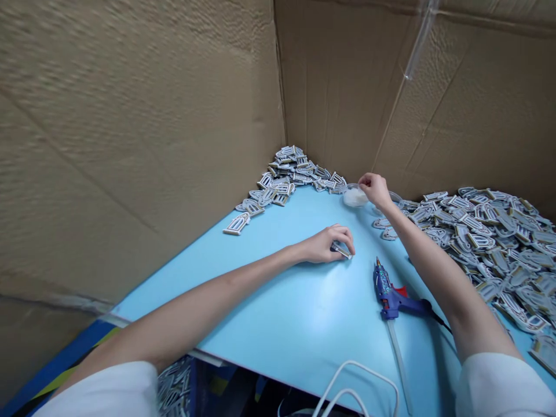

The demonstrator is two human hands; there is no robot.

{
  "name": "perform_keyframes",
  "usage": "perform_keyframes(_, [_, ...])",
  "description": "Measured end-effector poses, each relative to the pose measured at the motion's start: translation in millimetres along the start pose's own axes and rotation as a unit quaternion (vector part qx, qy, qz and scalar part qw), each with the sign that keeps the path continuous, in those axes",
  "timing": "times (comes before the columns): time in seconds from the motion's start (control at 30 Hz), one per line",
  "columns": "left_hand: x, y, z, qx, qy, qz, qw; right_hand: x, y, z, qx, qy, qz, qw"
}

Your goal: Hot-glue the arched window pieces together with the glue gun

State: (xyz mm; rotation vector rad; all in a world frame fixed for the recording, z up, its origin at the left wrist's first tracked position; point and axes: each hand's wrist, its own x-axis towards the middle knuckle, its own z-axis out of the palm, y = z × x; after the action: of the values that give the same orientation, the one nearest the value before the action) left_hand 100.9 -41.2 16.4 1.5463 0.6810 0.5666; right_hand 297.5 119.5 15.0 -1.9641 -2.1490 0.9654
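My left hand [328, 243] rests on the light blue table [286, 313] with its fingers closed around one small grey-and-white arch-shaped piece [341, 251]. My right hand [374, 188] reaches further back, fingers pinched at a small clear dish [354, 197] holding something white and fluffy. A blue hot glue gun [388, 292] with a red trigger lies on the table between my arms, nozzle pointing away from me, a glue stick sticking out of its back.
Heaps of the same arch-shaped pieces lie at the back corner [289, 174] and along the right side [490, 237]. Cardboard walls [130, 133] enclose the table on the left and back. White cables [347, 382] loop at the near edge.
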Motion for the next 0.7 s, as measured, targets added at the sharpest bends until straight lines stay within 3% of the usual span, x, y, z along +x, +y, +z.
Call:
perform_keyframes(0.13, [1,2,2.9,-0.049,-0.028,0.023,0.998,-28,-1,-11,0.136,-0.009,0.019,0.990])
perform_keyframes(0.2, [3,2,4.5,-0.087,0.025,-0.003,0.996,-52,-3,-15,0.197,-0.036,0.025,0.979])
perform_keyframes(0.3, [6,4,5.2,-0.129,0.146,-0.084,0.977,-92,-9,-21,0.265,-0.082,0.029,0.960])
perform_keyframes(0.33, [6,5,4.2,-0.134,0.158,-0.104,0.973,-104,-11,-22,0.289,-0.101,0.030,0.951])
perform_keyframes(0.43, [4,10,-3.6,-0.068,0.097,-0.119,0.986,-133,-17,-23,0.339,-0.163,0.024,0.926])
perform_keyframes(0.57, [-1,11,-14.3,0.068,-0.045,-0.107,0.991,-153,-20,-22,0.316,-0.189,-0.008,0.930])
perform_keyframes(0.7, [-2,2,-9.9,0.019,-0.105,-0.045,0.993,-163,-22,-25,0.256,-0.222,-0.046,0.940])
